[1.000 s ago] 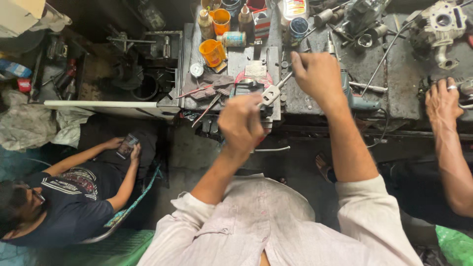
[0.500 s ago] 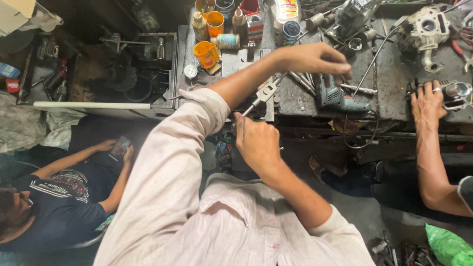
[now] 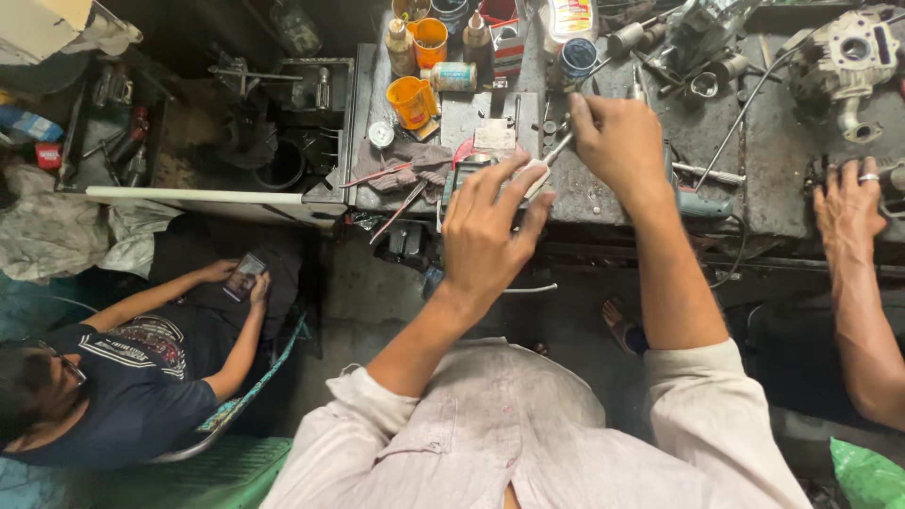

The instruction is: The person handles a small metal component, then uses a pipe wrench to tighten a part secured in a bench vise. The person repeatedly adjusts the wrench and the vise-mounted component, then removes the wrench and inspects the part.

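Observation:
My right hand [image 3: 617,141] is closed around the upper end of a slim metal tool [image 3: 556,151] over the grey workbench [image 3: 603,203]. The tool slants down and left to my left hand [image 3: 490,236], whose fingertips pinch its lower end beside a small white part [image 3: 539,177]. Both hands hover at the bench's front edge, above a red-and-grey clamp-like fixture [image 3: 471,170] that my left hand partly hides.
Orange cups [image 3: 413,99], bottles and cans [image 3: 452,75] stand at the back of the bench. An engine part [image 3: 848,61] lies at the top right. Another person's ringed hand [image 3: 848,212] rests on the bench at right. A seated person holds a phone [image 3: 247,273] at lower left.
Both hands stay on the metal tool at the bench's front edge. The view swung and came back; my left fingers now spread over the tool's lower end.

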A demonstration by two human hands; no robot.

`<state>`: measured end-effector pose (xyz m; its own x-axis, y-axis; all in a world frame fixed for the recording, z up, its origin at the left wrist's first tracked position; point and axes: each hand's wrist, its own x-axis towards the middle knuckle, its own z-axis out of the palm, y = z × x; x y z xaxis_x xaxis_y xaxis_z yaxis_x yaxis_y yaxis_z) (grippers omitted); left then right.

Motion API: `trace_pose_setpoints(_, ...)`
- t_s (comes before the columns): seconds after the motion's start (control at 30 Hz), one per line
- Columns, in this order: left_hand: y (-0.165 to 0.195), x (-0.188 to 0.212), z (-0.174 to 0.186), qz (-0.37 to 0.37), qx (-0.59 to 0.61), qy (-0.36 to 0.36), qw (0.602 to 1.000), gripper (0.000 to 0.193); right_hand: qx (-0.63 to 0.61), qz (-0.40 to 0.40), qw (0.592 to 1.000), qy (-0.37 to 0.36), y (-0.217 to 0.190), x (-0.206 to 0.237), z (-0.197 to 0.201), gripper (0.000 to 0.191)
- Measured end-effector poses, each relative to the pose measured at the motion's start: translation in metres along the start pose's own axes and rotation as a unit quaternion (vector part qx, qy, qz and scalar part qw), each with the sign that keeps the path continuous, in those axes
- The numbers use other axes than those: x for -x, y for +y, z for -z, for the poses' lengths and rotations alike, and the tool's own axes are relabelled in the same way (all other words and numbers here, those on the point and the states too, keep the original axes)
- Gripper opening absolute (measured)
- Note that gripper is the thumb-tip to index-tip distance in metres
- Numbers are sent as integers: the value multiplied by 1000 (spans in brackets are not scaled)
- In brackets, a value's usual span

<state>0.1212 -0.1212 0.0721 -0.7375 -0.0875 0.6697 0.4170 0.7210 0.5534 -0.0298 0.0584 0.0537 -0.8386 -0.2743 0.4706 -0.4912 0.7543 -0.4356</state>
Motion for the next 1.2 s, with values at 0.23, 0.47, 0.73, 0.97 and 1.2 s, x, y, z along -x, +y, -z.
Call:
trace_pose_setpoints(0.23, -72, -55, -10, -83, 55, 64, 993, 34, 120, -70, 990, 3, -37, 72, 42, 43)
trace_pose_setpoints(0.47, -70, -147, -171, -95, 445, -506, 732, 64, 19, -42, 994, -100, -165, 117, 0, 31)
trace_pose_setpoints(0.73, -68, -127, -86, 108, 454, -288, 836, 37, 9, -66, 992, -106, -110, 84, 22, 36)
trace_pose_setpoints(0.97, -8, -1, 28, -16, 96, -33, 995, 18, -78, 70, 994, 22, -11, 11, 11, 27)
trace_pose_setpoints(1.2, -55, -30, 3, 24, 168, 76, 982, 17, 30, -28, 998, -51, -22, 49, 37, 45)
